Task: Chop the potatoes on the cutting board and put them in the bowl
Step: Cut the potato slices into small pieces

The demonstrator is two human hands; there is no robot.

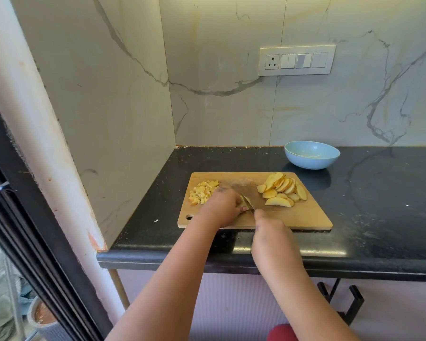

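Blue bowl [312, 155] sits on the black counter [379, 193] beyond and to the right of both hands, well apart from them, just past the far right corner of the cutting board [303, 215]. Pile of potato slices [283, 189] lies on the board beyond the right hand [268, 227], between it and the bowl. Heap of small diced potato [203, 191] lies just beyond and left of the left hand [223, 207]. Marble wall panel stands close on the left of the left forearm; switch plate [296, 60] on the back wall far beyond. Board's near edge runs close to the counter's front lip; open counter stretches to the right of the right hand. Left hand is curled down over a potato piece [246, 201], pinning it to the board. Right hand grips the knife [247, 205], fingers wrapped round the handle, blade angled away toward the left hand's fingertips, touching the piece.
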